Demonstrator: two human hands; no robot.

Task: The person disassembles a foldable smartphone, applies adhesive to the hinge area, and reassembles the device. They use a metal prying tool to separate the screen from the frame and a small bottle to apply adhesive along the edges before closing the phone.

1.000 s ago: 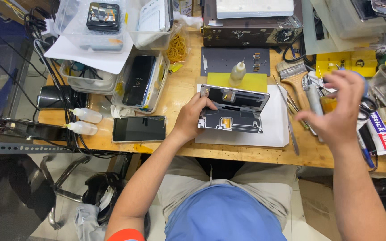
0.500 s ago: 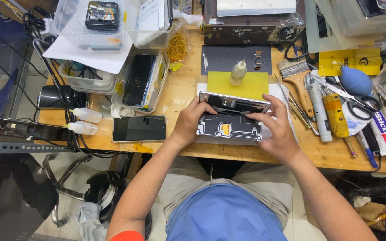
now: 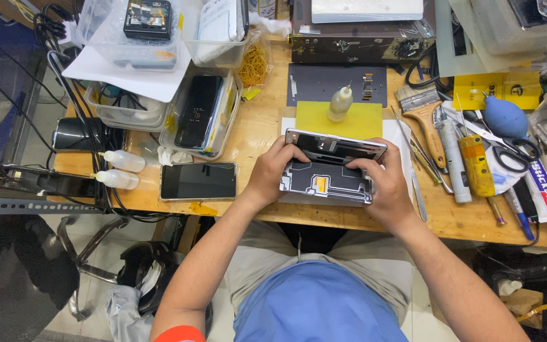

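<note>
Both hands on the opened silver-framed phone chassis w/ dark inner plate and small yellow patch [image 3: 328,170], held just above the white sheet at the front-centre of the wooden tabletop [image 3: 254,133].

Your left hand [image 3: 272,172] is closed on the chassis's left edge, fingers curled over the top rim. Your right hand [image 3: 381,180] is closed on its right edge, thumb lying on the inner plate.

Handling, judged: thin, stiff metal frame, light; glossy edges likely slippery; inner parts and flex look fragile. Grip by the frame sides, keep thumbs off the yellow patch.

Nearby:
- small clear plastic dropper bottle w/ pointed nozzle [image 3: 340,104], upright on yellow rectangular mat [image 3: 362,121], just beyond the chassis.
- black glossy smartphone lying flat, screen up [image 3: 198,181], left of your left hand, apart from it.
- wooden-handled bristle brush [image 3: 427,114] and yellow-bodied screwdriver [image 3: 477,166], right of your right hand.
- blue rubber air-blower bulb [image 3: 504,116], far right.
</note>
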